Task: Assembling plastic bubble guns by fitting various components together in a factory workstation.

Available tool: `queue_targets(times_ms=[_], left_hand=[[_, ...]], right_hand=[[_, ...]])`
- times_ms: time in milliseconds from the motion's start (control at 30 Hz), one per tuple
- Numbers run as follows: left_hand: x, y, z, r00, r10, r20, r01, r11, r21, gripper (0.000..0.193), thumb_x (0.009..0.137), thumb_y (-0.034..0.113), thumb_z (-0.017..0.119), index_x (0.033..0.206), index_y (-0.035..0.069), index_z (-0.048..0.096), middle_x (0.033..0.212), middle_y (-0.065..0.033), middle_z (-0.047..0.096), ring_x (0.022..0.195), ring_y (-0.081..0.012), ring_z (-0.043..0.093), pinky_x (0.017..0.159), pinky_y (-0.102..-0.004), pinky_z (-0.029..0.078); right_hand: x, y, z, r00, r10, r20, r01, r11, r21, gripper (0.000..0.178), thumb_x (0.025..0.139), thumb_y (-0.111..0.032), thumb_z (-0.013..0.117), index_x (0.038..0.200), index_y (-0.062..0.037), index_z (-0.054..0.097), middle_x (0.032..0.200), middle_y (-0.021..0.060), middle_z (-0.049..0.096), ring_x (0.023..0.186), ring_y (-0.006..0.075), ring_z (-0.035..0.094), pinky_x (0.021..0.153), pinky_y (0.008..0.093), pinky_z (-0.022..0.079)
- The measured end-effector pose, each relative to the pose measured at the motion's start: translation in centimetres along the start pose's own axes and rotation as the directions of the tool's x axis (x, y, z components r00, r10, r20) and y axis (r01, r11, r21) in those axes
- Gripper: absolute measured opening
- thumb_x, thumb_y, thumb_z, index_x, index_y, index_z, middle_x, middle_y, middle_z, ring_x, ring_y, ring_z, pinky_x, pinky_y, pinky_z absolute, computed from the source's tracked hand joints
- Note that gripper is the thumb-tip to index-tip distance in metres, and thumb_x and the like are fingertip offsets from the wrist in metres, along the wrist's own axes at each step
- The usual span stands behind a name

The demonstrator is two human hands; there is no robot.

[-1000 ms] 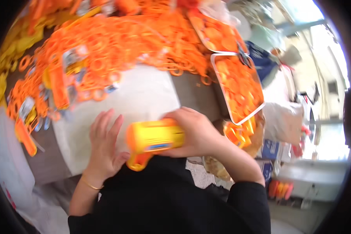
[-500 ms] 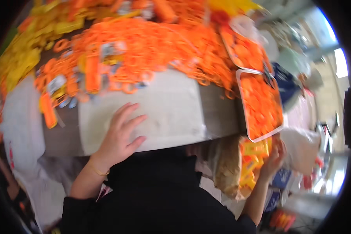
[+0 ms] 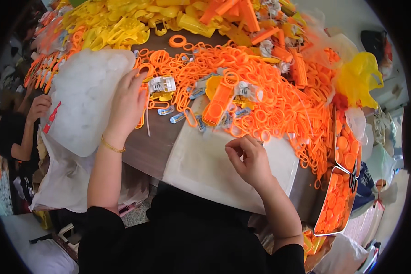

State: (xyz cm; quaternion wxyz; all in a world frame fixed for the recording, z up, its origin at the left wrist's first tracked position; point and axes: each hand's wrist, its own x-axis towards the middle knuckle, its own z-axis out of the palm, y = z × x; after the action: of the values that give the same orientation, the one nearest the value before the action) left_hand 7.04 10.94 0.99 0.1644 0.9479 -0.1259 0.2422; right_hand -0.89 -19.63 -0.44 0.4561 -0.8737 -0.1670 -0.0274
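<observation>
My left hand (image 3: 130,105) reaches over an orange plastic part (image 3: 143,92) at the left end of the heap, its fingers bent round the far side. My palm hides much of that part; a thin pale strip hangs beside it. A white-wrapped bundle (image 3: 162,84) and a yellow piece lie against it. Above the pale mat (image 3: 201,162), my right hand (image 3: 251,160) is loosely curled, thumb and forefinger drawn together, with nothing visible in them. Just beyond it lies another orange part (image 3: 220,104) with a ring on top, among small printed tubes (image 3: 177,118).
Orange rings and loops (image 3: 269,105) form a large heap across the table, with yellow parts (image 3: 118,27) behind. Orange discs fill a white-rimmed tray (image 3: 335,201) at right. A translucent white sheet (image 3: 89,98) lies left, near another person's hand (image 3: 40,107).
The view has turned left. My right hand has come from beside the bag at right to over the mat. My left hand has moved from the mat to the orange part at left.
</observation>
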Motion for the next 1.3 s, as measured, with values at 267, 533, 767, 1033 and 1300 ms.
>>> queue_targets(times_ms=[267,533,767,1033,1300], left_hand=[[1.7,-1.2,2.0,0.969,-0.048,0.244,0.032,0.997,0.070,0.050,0.074,0.015,0.066,0.120,0.002,0.052,0.107,-0.0175,0.053,0.100,-0.0321,0.053,0.089,-0.0402,0.043],[0.2,3.2,-1.9,0.988,-0.067,0.138,0.110,0.937,-0.332,0.050,0.068,0.018,0.070,0.115,0.005,0.057,0.099,-0.0144,0.053,0.089,-0.0299,0.055,0.078,-0.0370,0.047],[-2.7,13.4,4.4,0.870,0.390,0.302,-0.159,0.801,-0.578,0.042,0.064,0.018,0.070,0.103,0.006,0.058,0.092,-0.0122,0.051,0.086,-0.0266,0.053,0.075,-0.0384,0.043],[-4.7,13.8,4.5,0.938,0.344,0.050,-0.269,0.810,-0.520,0.073,0.068,0.033,0.073,0.131,0.006,0.046,0.112,-0.0141,0.047,0.103,-0.0286,0.048,0.092,-0.0401,0.038],[-5.1,2.4,-11.8,0.990,-0.040,-0.135,0.024,0.993,-0.115,0.021,0.073,-0.002,0.058,0.091,0.006,0.062,0.091,-0.0106,0.058,0.088,-0.0301,0.056,0.076,-0.0368,0.046]], right_hand=[[1.2,-2.2,2.0,0.986,-0.117,0.122,0.100,0.985,0.139,0.007,0.079,-0.005,0.068,0.084,-0.0030,0.063,0.072,0.0046,0.057,0.058,0.0114,0.055,0.052,0.0235,0.044],[0.2,-4.9,2.4,0.913,-0.355,0.199,0.314,0.926,0.211,0.012,0.075,0.002,0.068,0.085,-0.0027,0.063,0.073,0.0069,0.059,0.064,0.0174,0.061,0.057,0.0271,0.049],[-7.0,-0.6,-1.4,0.954,0.005,0.300,0.006,0.999,-0.035,0.018,0.072,0.005,0.066,0.086,-0.0066,0.063,0.082,0.0073,0.059,0.069,0.0203,0.061,0.061,0.0290,0.051],[-4.8,-1.8,2.5,0.795,-0.540,0.276,0.593,0.787,-0.167,0.030,0.064,-0.004,0.067,0.093,-0.0135,0.067,0.084,0.0029,0.052,0.072,0.0205,0.055,0.061,0.0318,0.048],[-5.0,-1.7,2.4,0.829,-0.440,0.344,0.538,0.797,-0.275,0.025,0.065,-0.002,0.067,0.088,-0.0123,0.067,0.085,0.0034,0.054,0.067,0.0202,0.055,0.058,0.0314,0.047]])
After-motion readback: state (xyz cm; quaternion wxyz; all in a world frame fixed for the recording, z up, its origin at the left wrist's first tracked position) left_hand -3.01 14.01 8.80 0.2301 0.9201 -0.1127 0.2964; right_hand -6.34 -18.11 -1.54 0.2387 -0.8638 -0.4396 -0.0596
